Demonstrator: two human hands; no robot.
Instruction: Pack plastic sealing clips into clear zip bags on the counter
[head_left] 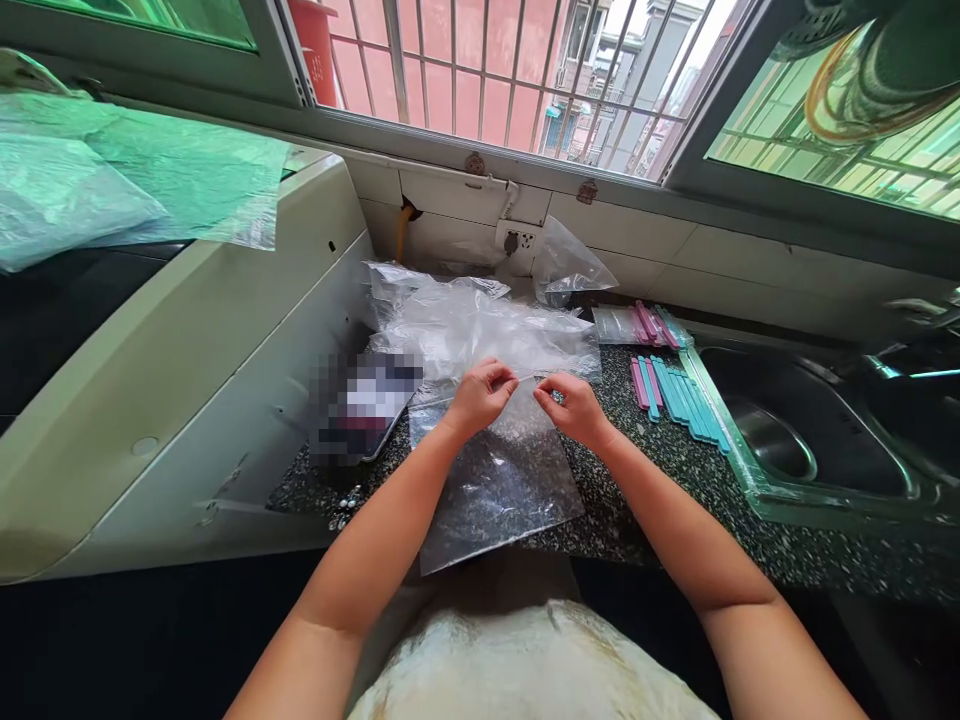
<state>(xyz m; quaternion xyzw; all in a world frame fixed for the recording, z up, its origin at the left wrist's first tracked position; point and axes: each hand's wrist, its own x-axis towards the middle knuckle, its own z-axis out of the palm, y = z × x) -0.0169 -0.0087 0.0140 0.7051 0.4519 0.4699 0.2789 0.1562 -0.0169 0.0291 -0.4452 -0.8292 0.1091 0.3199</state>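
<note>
A flat clear plastic bag (502, 495) lies over the front of the speckled counter, its near corner reaching past the counter edge. At its far edge my left hand (484, 395) is closed in a pinch on the plastic. My right hand (574, 408) pinches at the same edge, a short gap to the right; its fingertips partly hide the film. Just beyond both hands spreads a heap of crumpled clear plastic bags (480, 320). To the right lie several blue sealing clips (686, 400) and pink sealing clips (640, 383), side by side.
A sink (817, 420) is set into the counter at right. More clips in a packet (619, 325) lie near the wall. On the left stand a pixelated item (367, 410) and a pale appliance side (225, 350). A wall socket (517, 240) sits below the barred window.
</note>
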